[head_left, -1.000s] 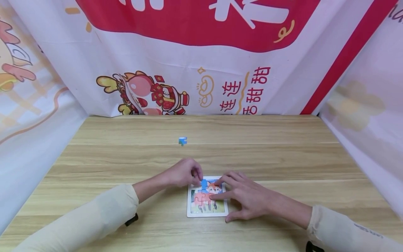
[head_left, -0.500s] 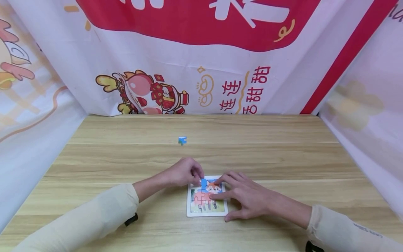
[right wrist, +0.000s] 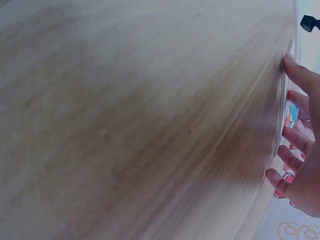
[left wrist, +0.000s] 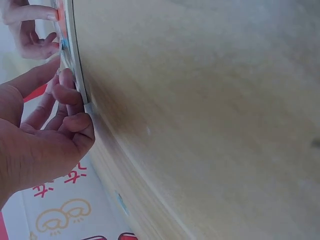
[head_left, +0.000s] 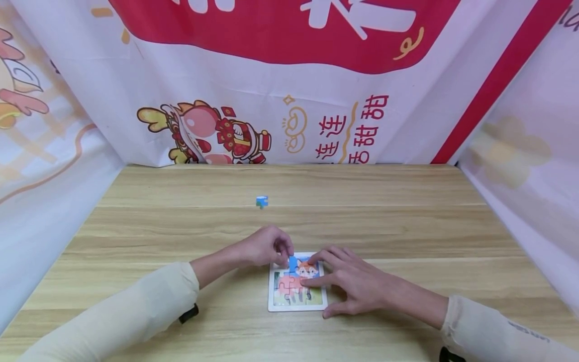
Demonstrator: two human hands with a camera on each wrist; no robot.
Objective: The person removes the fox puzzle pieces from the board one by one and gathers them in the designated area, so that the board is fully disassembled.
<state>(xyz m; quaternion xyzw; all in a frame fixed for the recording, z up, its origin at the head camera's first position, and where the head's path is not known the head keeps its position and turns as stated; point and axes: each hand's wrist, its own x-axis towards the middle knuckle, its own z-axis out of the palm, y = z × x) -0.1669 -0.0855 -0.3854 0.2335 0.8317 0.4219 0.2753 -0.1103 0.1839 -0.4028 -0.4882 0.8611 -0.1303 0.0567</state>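
Note:
In the head view a small jigsaw puzzle in a white frame [head_left: 271, 294] lies on the table, its picture an orange fox [head_left: 306, 271] on grass. At the frame's upper left my left hand [head_left: 266, 247] pinches the edge of a blue puzzle piece [head_left: 293, 263] that sits in the top row beside the fox's ear. The tray's upper left corner shows pale and bare by the fingertips. My right hand [head_left: 355, 281] is spread over the right side, two fingertips resting on the fox pieces and the thumb at the frame's lower right corner. Fingers partly cover the picture.
One loose blue, white and green puzzle piece [head_left: 262, 201] lies farther back on the wooden table [head_left: 384, 216]. Printed cloth hangings [head_left: 253, 80] enclose the table at the back and both sides.
The blue piece at the left fingertips has shifted slightly and now looks flatter in the top row. My left fingers moved only a little; the right hand stays in place.

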